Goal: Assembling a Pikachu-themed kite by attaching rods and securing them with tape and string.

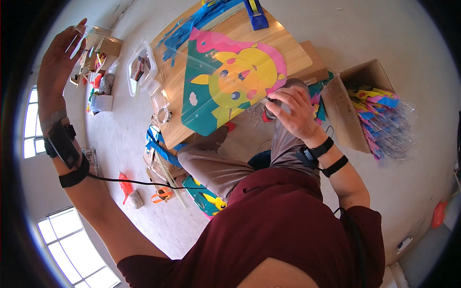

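Note:
A kite (235, 79), green and pink with a yellow cartoon character, lies over the wooden table in front of me. Shiny clear film seems to cover part of it. My right hand (296, 110) is closed at the kite's right corner, its thumb and fingers pinched together; what they grip is too small to make out. Far out to the left and raised, my left hand (60, 60) has its fingers bent around clear plastic film (93, 31), of which only glints and edges show.
On the wooden table (293, 53) are a blue tape dispenser (257, 15), blue strips (194, 26) and a tape roll (163, 115). A clear tub (141, 67) stands to its left. At right, an open cardboard box (345, 113) holds colourful wrapped packs (384, 122).

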The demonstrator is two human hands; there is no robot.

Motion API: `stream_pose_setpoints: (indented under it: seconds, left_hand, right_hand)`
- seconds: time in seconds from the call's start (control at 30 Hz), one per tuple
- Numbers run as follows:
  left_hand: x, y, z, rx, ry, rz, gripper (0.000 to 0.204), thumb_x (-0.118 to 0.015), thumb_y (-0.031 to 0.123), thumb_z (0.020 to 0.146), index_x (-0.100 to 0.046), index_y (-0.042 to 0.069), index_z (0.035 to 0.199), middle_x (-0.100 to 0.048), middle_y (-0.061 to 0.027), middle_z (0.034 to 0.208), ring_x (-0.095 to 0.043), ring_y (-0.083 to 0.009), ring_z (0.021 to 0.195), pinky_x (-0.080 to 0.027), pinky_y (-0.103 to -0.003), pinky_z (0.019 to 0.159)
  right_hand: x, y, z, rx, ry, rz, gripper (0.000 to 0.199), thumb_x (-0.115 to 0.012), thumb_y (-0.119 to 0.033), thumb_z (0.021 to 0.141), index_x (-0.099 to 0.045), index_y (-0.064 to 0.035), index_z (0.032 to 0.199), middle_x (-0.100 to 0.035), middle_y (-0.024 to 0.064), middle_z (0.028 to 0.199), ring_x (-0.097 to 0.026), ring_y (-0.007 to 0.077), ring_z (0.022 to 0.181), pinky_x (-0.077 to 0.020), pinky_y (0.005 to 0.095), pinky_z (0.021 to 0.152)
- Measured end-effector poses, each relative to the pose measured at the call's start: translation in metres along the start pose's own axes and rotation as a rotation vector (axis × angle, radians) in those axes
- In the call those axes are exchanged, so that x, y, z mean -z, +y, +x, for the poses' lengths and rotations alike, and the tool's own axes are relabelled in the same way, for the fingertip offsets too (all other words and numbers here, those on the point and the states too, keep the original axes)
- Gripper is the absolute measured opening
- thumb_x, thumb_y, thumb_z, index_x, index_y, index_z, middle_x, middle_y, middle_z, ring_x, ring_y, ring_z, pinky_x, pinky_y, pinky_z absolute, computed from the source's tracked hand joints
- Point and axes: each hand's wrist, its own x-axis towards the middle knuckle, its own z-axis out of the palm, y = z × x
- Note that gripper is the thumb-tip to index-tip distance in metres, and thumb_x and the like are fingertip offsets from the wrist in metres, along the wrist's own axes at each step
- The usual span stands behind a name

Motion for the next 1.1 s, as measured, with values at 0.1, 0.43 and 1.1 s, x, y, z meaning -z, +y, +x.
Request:
stream_pose_setpoints:
  seconds: [0.1,0.43,1.1]
  left_hand:
    - [-0.001,0.014,-0.01,-0.06,-0.07,0.129,0.034,-0.06,0.03,0.099,-0.066,0.007,0.123,-0.055,-0.0163,0.144,-0.046,-0.0288,0.14,-0.034,-0.044,0.119]
    - [0.008,0.051,-0.029,-0.174,-0.212,0.061,0.048,-0.059,0.024,0.099,-0.048,0.003,0.141,-0.042,-0.0191,0.153,-0.043,-0.028,0.142,-0.03,-0.042,0.122]
    - [-0.067,0.087,-0.08,-0.176,0.049,0.206,0.052,-0.056,0.03,0.096,-0.047,0.003,0.14,-0.04,-0.0237,0.151,-0.037,-0.0345,0.142,-0.027,-0.05,0.119]
  right_hand:
    - [-0.004,-0.001,0.005,-0.037,0.021,0.021,0.029,-0.07,-0.009,0.082,-0.066,-0.0114,0.11,-0.067,0.0049,0.112,-0.064,0.0232,0.104,-0.0476,0.0417,0.094]
    - [-0.023,0.0,0.021,-0.166,0.098,0.105,0.021,-0.075,-0.013,0.086,-0.066,-0.0096,0.105,-0.068,0.0029,0.1,-0.064,0.0216,0.096,-0.0473,0.0375,0.087]
    - [-0.093,-0.021,0.03,-1.178,-0.425,1.521,0.054,-0.045,-0.052,0.105,-0.068,-0.003,0.11,-0.07,0.0057,0.097,-0.065,0.0122,0.086,-0.0526,0.0264,0.08]
